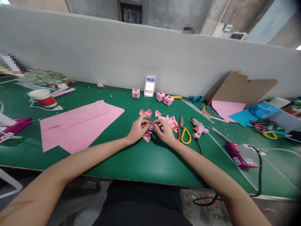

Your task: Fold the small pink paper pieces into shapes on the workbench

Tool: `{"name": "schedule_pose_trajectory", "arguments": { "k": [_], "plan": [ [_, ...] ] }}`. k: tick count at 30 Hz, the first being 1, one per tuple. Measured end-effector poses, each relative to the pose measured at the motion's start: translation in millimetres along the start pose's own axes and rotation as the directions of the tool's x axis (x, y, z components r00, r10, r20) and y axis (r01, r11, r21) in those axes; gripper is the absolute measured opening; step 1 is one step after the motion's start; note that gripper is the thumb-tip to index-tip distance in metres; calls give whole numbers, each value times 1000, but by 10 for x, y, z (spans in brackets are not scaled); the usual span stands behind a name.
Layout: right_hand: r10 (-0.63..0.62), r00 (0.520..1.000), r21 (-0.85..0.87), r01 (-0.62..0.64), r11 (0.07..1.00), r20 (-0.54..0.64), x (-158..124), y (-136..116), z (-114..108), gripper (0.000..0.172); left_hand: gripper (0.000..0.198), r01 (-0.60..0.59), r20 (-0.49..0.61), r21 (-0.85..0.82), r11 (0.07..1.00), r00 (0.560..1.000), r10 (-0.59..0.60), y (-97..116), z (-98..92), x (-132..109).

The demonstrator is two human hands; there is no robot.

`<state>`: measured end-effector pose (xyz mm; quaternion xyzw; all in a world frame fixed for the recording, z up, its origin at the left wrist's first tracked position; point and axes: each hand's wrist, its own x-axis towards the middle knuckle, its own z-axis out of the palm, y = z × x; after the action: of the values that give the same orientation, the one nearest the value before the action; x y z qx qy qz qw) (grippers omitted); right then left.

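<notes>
My left hand (138, 129) and my right hand (164, 129) meet at the middle of the table, fingertips pinched on a small pink paper piece (151, 125) that my fingers partly cover. Just below the fingers lies a folded pink paper piece (147, 137). Beyond them are more folded pieces (148, 112) and a single pink petal-shaped piece (158, 113). Cut pink paper strips (172, 121) are heaped behind my right hand. Scissors (185, 135) with yellow and red handles lie right beside it.
Pink paper sheets (77, 128) spread at left, near a paper cup (43, 97). Pink paper cubes (168, 100) stand at the back by a phone-like upright card (150, 86). A pink glue gun (199, 129), clear glue sticks (222, 147) and a purple power strip (241, 156) with a black cable lie right.
</notes>
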<state>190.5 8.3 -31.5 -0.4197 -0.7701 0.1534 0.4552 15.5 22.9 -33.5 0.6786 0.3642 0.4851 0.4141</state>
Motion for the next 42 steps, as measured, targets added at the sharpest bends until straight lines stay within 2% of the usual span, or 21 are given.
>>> {"name": "schedule_pose_trajectory", "arguments": {
  "k": [7, 12, 26, 30, 32, 36, 39, 42],
  "plan": [
    [25, 999, 39, -25, 999, -20, 10, 21, 18, 15, 27, -19, 21, -8, 1000, 1000, 19, 39, 2, -8],
    [18, 999, -1, -18, 1000, -50, -3, 25, 30, 16, 24, -46, 28, 12, 999, 999, 45, 53, 7, -12],
    [55, 998, 27, -55, 998, -3, 2, -31, -29, 26, 23, -46, 16, 53, 998, 999, 45, 4, 6, -8],
    [116, 993, 115, -117, 986, 16, 24, 3, -28, 30, 23, -27, 11, 50, 998, 1000, 27, 15, -1, -2],
    [187, 979, 236, -201, 951, 83, 52, 41, -40, 32, 23, -22, 11, 46, 999, 1000, 22, 16, -8, 3],
    [283, 927, 444, -367, 818, 245, 114, 106, -92, 34, 23, -39, 10, 28, 999, 999, 39, -11, -16, 10],
    [321, 899, 506, -434, 746, 297, 132, 116, -125, 33, 24, -54, 19, 4, 999, 998, 54, -35, -13, 9],
    [348, 881, 518, -471, 714, 321, 132, 108, -136, 33, 23, -59, 33, -11, 998, 998, 59, -39, -10, 1]
  ]
}}
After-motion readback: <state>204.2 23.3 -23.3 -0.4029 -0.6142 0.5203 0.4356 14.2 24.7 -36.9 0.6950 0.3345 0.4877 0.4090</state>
